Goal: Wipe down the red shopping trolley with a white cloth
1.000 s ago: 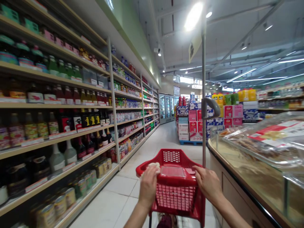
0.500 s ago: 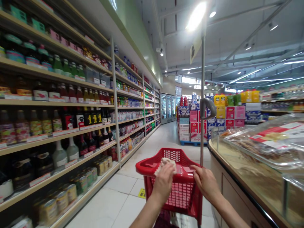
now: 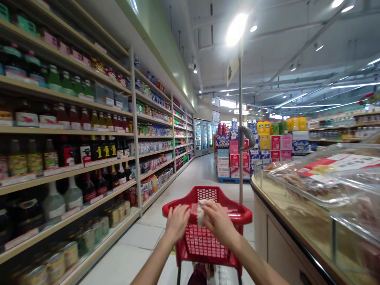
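Observation:
A red plastic shopping cart (image 3: 208,241) stands right in front of me, seen from its handle end. My left hand (image 3: 178,221) is closed over the left part of the red handle (image 3: 243,217), fingertips on top. Near the handle's middle, my right hand (image 3: 219,222) is shut on a crumpled white cloth (image 3: 202,209), which lies against the bar. Through the cart's grid I see its inside only partly, and the hands cover some of the handle.
Along the left run shelves (image 3: 68,168) with bottles and cans. At close right is a display counter (image 3: 276,221) with packed food in clear trays (image 3: 326,170). Stacked drink boxes (image 3: 234,160) stand ahead beside a metal pole (image 3: 241,99). Tiled floor (image 3: 196,170) leads towards glass-door fridges (image 3: 203,134).
The cloth has passed from my left hand to my right. My left hand now holds the handle's left part; my right hand has left the handle's right end. The view has shifted slightly rightward.

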`<state>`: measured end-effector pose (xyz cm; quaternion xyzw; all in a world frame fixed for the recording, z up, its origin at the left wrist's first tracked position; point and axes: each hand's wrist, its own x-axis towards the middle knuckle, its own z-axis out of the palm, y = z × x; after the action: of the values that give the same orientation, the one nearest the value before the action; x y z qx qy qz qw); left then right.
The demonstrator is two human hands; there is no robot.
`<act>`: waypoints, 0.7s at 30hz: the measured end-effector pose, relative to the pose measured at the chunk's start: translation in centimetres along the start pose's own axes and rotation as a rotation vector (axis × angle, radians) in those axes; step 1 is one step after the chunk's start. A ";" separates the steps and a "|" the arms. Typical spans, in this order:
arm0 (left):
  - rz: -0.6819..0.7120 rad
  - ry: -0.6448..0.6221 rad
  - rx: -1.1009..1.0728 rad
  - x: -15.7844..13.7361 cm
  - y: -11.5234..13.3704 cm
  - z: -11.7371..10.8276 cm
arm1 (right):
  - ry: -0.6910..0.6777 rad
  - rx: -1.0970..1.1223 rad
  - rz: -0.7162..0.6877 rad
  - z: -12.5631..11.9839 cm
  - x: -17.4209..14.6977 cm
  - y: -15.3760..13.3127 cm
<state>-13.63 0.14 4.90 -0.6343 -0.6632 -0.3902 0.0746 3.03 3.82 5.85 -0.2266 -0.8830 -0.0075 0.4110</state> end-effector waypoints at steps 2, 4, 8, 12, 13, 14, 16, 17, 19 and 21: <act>0.070 -0.050 0.165 -0.9 -1.4 0.2 | 0.051 -0.022 -0.014 1.4 0.4 -0.7; 0.120 -0.044 0.253 -1.5 -1.8 0.5 | 0.092 -0.075 -0.019 2.5 0.5 -0.8; 0.172 -0.030 0.318 -1.9 -1.0 1.0 | 0.074 -0.134 -0.001 1.1 -1.7 2.5; 0.198 0.048 0.316 -2.2 -0.5 1.6 | 0.120 -0.195 0.229 -3.7 -4.9 7.9; 0.205 0.068 0.313 -2.3 -0.3 1.8 | 0.128 -0.201 0.285 -4.4 -5.1 8.5; 0.209 0.085 0.312 -2.4 -0.2 2.0 | 0.125 -0.200 0.319 -4.5 -5.0 8.5; 0.207 0.107 0.310 -2.6 0.3 2.3 | 0.122 -0.175 0.294 -3.3 -4.1 7.2; 0.207 0.110 0.310 -2.7 0.5 2.4 | 0.124 -0.154 0.235 -2.1 -3.5 6.0; 0.211 0.103 0.313 -2.8 0.8 2.5 | 0.151 -0.106 0.096 0.5 -2.3 3.4; 0.226 0.088 0.317 -2.8 0.9 2.5 | 0.199 -0.060 0.018 2.2 -1.6 1.5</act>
<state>-11.35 -0.65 1.91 -0.6674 -0.6370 -0.2972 0.2458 2.97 5.01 3.01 -0.2447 -0.8350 -0.0529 0.4899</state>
